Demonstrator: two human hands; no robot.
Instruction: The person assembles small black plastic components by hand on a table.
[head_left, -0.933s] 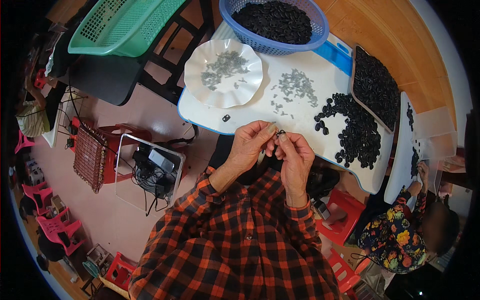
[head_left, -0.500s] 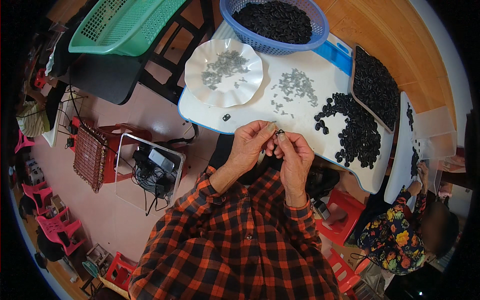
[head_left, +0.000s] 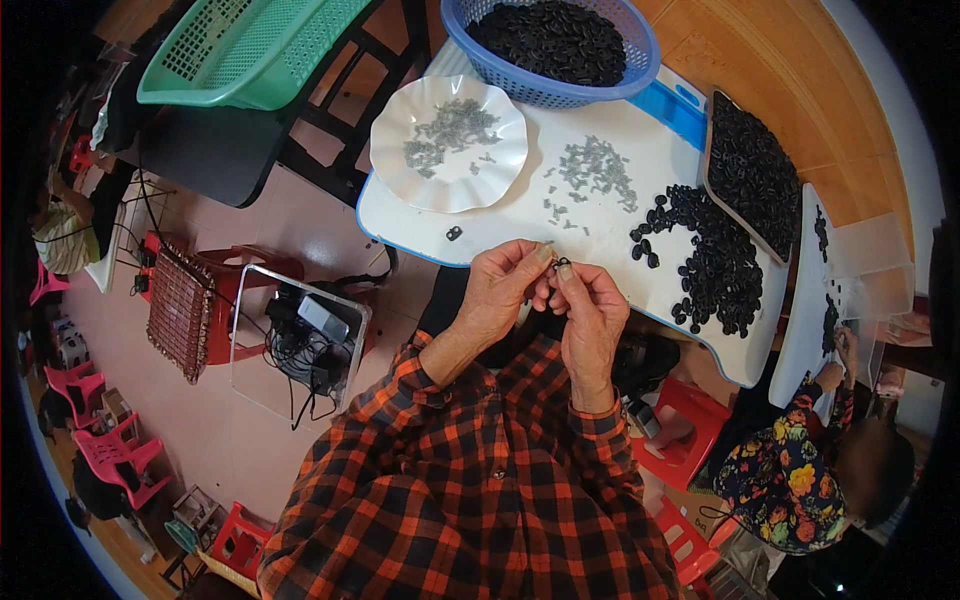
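Sleeves: red-and-black plaid, coming up from the lower edge.
Left hand [head_left: 497, 292]: raised just before the desk's near edge, its grip pinched narrow on a small black ring [head_left: 562, 264].
Right hand [head_left: 592, 310]: touching the left at the fingertips, its grip also pinched tight on the same ring.
Ring: held between both hands' fingertips, above the desk's near edge.
Desk [head_left: 520, 220]: white with a blue rim, just beyond the hands.
Loose ring [head_left: 454, 234]: lies alone on the desk, left of the hands.
Grey bits [head_left: 597, 173]: scattered mid-desk.
Black pile [head_left: 712, 262]: heaped on the desk's right part.
Plate [head_left: 400, 120]: white, scalloped, holding more grey bits.
Tray [head_left: 752, 172]: dark, full of black pieces, far right.
Blue basket [head_left: 545, 90]: at the far edge, filled with black pieces.
Green basket [head_left: 240, 45]: far left, off the desk.
Another person [head_left: 790, 480]: floral top, seated lower right.
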